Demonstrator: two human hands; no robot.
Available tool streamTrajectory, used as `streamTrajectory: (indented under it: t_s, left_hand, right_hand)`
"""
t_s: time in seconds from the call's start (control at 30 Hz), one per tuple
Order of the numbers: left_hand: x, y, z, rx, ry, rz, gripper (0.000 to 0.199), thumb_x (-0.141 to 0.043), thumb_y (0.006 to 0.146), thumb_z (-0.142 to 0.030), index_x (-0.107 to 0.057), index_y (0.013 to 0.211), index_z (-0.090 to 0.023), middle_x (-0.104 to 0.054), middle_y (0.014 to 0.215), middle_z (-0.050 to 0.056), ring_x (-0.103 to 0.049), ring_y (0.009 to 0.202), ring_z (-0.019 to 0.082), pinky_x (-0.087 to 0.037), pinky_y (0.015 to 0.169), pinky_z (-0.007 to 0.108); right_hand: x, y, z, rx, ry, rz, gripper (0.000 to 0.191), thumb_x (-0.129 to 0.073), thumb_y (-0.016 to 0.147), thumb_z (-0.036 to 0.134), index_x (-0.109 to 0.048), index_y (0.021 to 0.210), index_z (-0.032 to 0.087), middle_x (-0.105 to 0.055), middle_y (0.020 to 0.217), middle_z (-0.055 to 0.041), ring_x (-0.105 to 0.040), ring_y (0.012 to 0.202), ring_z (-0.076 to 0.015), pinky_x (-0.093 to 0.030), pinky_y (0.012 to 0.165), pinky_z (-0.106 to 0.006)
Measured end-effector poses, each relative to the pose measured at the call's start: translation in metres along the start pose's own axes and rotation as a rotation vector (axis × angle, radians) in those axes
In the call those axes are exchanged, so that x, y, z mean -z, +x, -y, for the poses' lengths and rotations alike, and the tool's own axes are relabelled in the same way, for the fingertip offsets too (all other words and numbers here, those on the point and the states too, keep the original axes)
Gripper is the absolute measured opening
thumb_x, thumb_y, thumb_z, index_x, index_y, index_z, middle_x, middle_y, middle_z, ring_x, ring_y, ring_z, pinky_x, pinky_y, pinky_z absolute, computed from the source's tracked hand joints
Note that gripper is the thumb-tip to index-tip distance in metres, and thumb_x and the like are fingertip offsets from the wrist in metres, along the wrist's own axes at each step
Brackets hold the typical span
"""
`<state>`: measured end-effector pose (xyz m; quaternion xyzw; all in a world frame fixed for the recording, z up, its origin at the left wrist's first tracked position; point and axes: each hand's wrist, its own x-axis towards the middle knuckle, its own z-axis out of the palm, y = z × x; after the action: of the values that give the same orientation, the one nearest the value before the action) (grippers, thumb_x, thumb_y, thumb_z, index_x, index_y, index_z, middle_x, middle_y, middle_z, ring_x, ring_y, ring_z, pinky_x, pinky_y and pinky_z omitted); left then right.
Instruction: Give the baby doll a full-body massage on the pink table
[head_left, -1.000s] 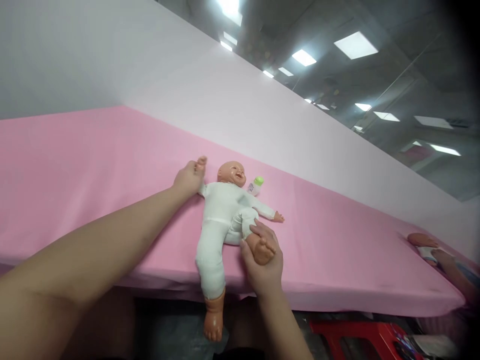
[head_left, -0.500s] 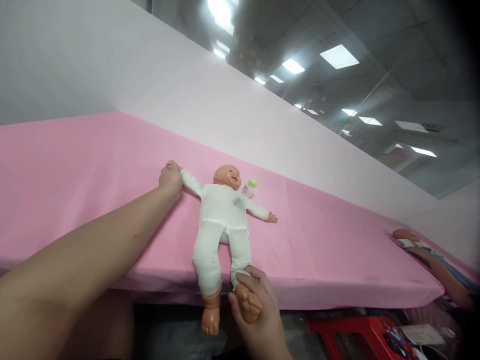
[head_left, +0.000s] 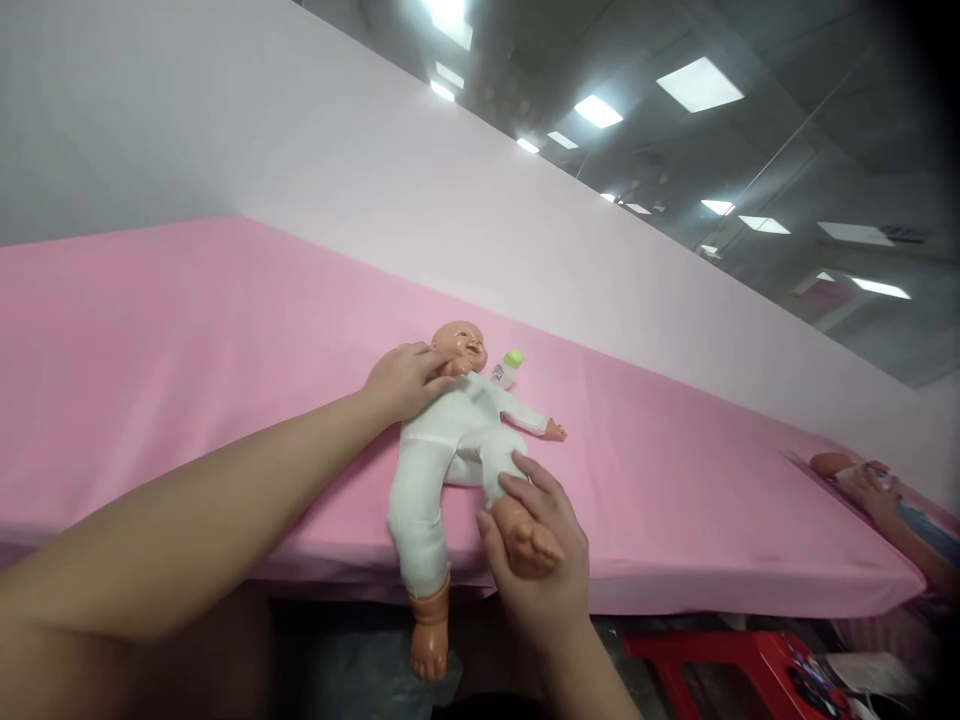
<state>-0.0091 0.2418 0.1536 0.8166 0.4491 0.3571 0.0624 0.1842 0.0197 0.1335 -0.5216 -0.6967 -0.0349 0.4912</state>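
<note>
Head view:
- Left hand (head_left: 409,383): grasping the doll (head_left: 442,418) by one arm, near its head.
- Doll: face up on the pink worktop (head_left: 660,500).
- Green-capped bottle (head_left: 507,368): beside its head.
- Right hand (head_left: 547,560): grasping the bent leg's ankle.
- Second doll (head_left: 831,464): far right.

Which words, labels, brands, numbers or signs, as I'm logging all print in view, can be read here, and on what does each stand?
No text can be read.
Small bottle with the green cap: dark marks on its side, too small and blurred to read.
Colourful item on the red stool: any print too blurred to tell.
Doll in white: no writing shows.
</note>
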Motion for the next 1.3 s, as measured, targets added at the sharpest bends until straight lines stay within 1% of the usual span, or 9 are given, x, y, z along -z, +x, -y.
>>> streamTrajectory:
  t_s: [0.13,0.3,0.53,0.7,0.8,0.9,1.1,1.17,1.3]
  left_hand:
    - [-0.009,0.003,0.000,-0.134,0.211,0.091,0.039,-0.050,0.098,-0.051,-0.073,0.125,-0.034,-0.069,0.122,0.009,-0.060,0.116,0.033,-0.040,0.104,0.048]
    - [-0.014,0.003,0.001,-0.217,0.285,0.096,0.040,-0.043,0.102,-0.050,-0.071,0.127,-0.035,-0.071,0.120,0.010,-0.062,0.112,0.031,-0.041,0.101,0.047]
    - [-0.015,0.002,0.003,-0.178,0.234,0.080,0.038,-0.051,0.099,-0.045,-0.067,0.132,-0.036,-0.069,0.129,0.007,-0.061,0.117,0.031,-0.043,0.102,0.047]
    - [-0.012,0.003,0.008,-0.125,0.180,0.006,0.044,-0.050,0.099,-0.044,-0.063,0.138,-0.029,-0.066,0.135,0.008,-0.057,0.124,0.031,-0.043,0.107,0.046]
    - [-0.004,0.005,0.017,0.007,0.100,-0.066,0.043,-0.050,0.099,-0.047,-0.064,0.133,-0.025,-0.068,0.130,0.010,-0.059,0.122,0.031,-0.045,0.104,0.043]
    - [0.006,0.007,0.033,0.251,0.021,-0.153,0.036,-0.049,0.099,-0.047,-0.067,0.119,-0.023,-0.072,0.117,0.011,-0.066,0.108,0.029,-0.050,0.090,0.038]
    - [0.010,0.014,0.069,0.749,-0.172,-0.291,0.036,-0.047,0.099,-0.049,-0.065,0.110,-0.020,-0.075,0.105,0.016,-0.070,0.096,0.035,-0.049,0.075,0.040]
    - [0.008,0.016,0.076,0.820,-0.220,-0.311,0.031,-0.050,0.097,-0.045,-0.066,0.107,-0.020,-0.076,0.103,0.016,-0.071,0.094,0.036,-0.049,0.075,0.040]
    - [0.003,0.018,0.082,0.827,-0.247,-0.329,0.031,-0.051,0.095,-0.045,-0.067,0.105,-0.020,-0.076,0.102,0.016,-0.071,0.094,0.037,-0.049,0.074,0.040]
  right_hand:
    - [-0.023,0.032,-0.012,-0.044,0.011,0.029,0.039,-0.073,0.087,0.031,-0.069,0.125,0.025,-0.060,0.145,-0.0121,-0.060,0.133,-0.0324,-0.053,0.111,-0.053]
    - [-0.052,0.050,-0.035,-0.089,0.009,0.165,0.038,-0.070,0.090,0.034,-0.070,0.128,0.026,-0.055,0.152,-0.0105,-0.055,0.139,-0.0318,-0.052,0.111,-0.051]
    - [-0.061,0.057,-0.040,-0.094,-0.002,0.198,0.034,-0.068,0.091,0.033,-0.070,0.125,0.026,-0.058,0.148,-0.0093,-0.053,0.140,-0.0306,-0.051,0.110,-0.049]
    - [-0.065,0.053,-0.040,-0.114,-0.039,0.157,0.036,-0.065,0.093,0.034,-0.068,0.127,0.025,-0.057,0.150,-0.0096,-0.053,0.139,-0.0304,-0.049,0.112,-0.050]
    - [-0.067,0.045,-0.036,-0.127,-0.082,0.079,0.036,-0.065,0.093,0.037,-0.069,0.127,0.024,-0.056,0.150,-0.0108,-0.055,0.138,-0.0316,-0.050,0.111,-0.052]
    - [-0.060,0.028,-0.029,-0.123,-0.078,0.009,0.038,-0.068,0.091,0.039,-0.069,0.126,0.024,-0.060,0.146,-0.0110,-0.059,0.134,-0.0301,-0.052,0.110,-0.048]
    - [-0.019,-0.021,-0.018,-0.127,-0.094,-0.034,0.041,-0.073,0.088,0.039,-0.070,0.126,0.024,-0.064,0.141,-0.0117,-0.066,0.125,-0.0298,-0.057,0.106,-0.045]
    - [-0.007,-0.039,-0.015,-0.098,-0.107,0.001,0.041,-0.073,0.089,0.036,-0.069,0.128,0.024,-0.064,0.141,-0.0119,-0.066,0.127,-0.0300,-0.057,0.107,-0.045]
    - [0.003,-0.072,-0.012,-0.039,-0.147,0.070,0.043,-0.074,0.088,0.034,-0.069,0.131,0.026,-0.067,0.139,-0.0090,-0.069,0.122,-0.0299,-0.060,0.102,-0.039]
